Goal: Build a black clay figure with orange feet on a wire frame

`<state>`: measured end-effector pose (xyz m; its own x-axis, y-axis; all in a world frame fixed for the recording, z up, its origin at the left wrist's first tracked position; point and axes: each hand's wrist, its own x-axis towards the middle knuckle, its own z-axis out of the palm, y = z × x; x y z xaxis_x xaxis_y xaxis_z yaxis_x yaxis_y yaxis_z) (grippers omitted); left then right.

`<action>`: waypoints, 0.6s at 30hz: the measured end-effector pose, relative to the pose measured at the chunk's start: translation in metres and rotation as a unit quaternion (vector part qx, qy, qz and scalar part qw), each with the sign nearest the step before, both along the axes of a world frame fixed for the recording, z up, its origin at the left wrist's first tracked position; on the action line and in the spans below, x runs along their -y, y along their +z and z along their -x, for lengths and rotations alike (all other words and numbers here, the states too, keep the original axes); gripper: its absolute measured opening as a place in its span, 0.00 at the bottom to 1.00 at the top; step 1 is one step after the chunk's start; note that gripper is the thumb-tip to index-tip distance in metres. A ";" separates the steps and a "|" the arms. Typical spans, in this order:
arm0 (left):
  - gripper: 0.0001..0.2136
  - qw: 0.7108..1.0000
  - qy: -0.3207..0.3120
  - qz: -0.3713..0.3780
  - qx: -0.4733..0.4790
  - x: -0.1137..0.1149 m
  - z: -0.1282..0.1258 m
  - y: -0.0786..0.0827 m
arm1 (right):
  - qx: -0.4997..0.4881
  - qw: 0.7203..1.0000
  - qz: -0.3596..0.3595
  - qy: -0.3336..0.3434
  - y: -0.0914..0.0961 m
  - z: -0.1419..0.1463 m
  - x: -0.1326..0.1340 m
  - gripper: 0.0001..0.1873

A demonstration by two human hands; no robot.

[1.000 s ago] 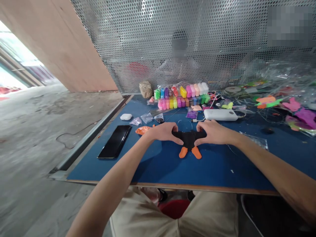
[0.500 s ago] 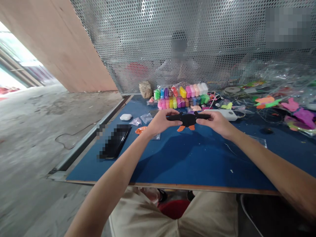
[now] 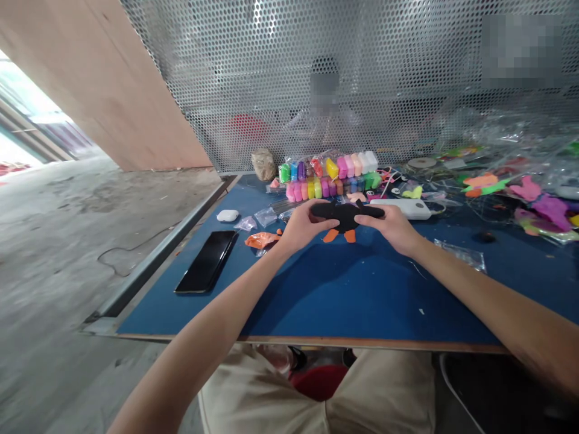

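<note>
Between both hands, above the blue table, I hold a black bird-like figure [image 3: 347, 218] with outstretched dark wings and two orange feet [image 3: 340, 235]. My left hand [image 3: 309, 224] is closed on its left wing, thumb in front. On the other side my right hand [image 3: 386, 225] pinches the right wing the same way. The fingers behind the wings are hidden. Just beyond the figure lie bagged blocks of coloured modelling clay [image 3: 323, 188]. An opened orange clay packet [image 3: 261, 240] lies left of my left hand, and a white power strip [image 3: 407, 209] is behind my right hand.
A dark phone [image 3: 207, 262] and a white earbud case [image 3: 227, 215] lie at the left of the blue table [image 3: 307, 301]. A stone-like lump [image 3: 263, 164] stands by the perforated metal panel [image 3: 280, 72]. Bright foam shapes [image 3: 527, 188] and plastic bags crowd the right.
The black figure has tipped so more of its body and wings faces me, and it sits slightly lower. Both hands keep their hold. The whole view has shifted a little.
</note>
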<state>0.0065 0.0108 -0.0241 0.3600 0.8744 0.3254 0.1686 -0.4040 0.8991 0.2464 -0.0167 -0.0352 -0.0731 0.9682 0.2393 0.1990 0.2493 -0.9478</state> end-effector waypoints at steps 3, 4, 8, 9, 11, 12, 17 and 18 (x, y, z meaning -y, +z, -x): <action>0.22 0.998 -0.033 0.040 0.034 0.000 -0.001 -0.001 | -0.013 1.000 0.015 0.002 -0.003 0.000 -0.002 0.21; 0.21 0.997 -0.045 0.052 0.042 0.000 -0.001 0.000 | -0.017 1.000 0.017 0.006 -0.004 0.000 -0.003 0.22; 0.21 0.994 -0.055 0.079 0.051 0.000 -0.001 0.000 | -0.034 0.999 0.020 0.023 -0.006 0.000 -0.004 0.24; 0.21 0.994 -0.054 0.082 0.050 0.000 0.000 0.000 | -0.036 0.999 0.021 0.023 -0.005 0.000 -0.004 0.24; 0.21 0.995 -0.054 0.076 0.045 0.000 0.000 0.000 | -0.036 0.999 0.023 0.027 -0.005 0.000 -0.003 0.24; 0.20 0.995 -0.054 0.067 0.040 0.001 -0.001 0.001 | -0.035 0.999 0.022 0.029 -0.004 0.000 -0.002 0.23; 0.21 0.999 -0.018 0.030 0.037 0.006 -0.005 0.004 | -0.023 0.999 0.011 0.029 -0.002 0.001 0.000 0.20; 0.21 0.999 -0.007 0.029 0.039 0.007 -0.006 0.004 | -0.023 0.999 0.009 0.030 -0.002 0.001 0.000 0.20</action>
<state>0.0120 0.0037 -0.0200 0.3481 0.8875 0.3019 0.0918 -0.3528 0.9312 0.2455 -0.0167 -0.0369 -0.1209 0.9665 0.2265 0.1394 0.2424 -0.9601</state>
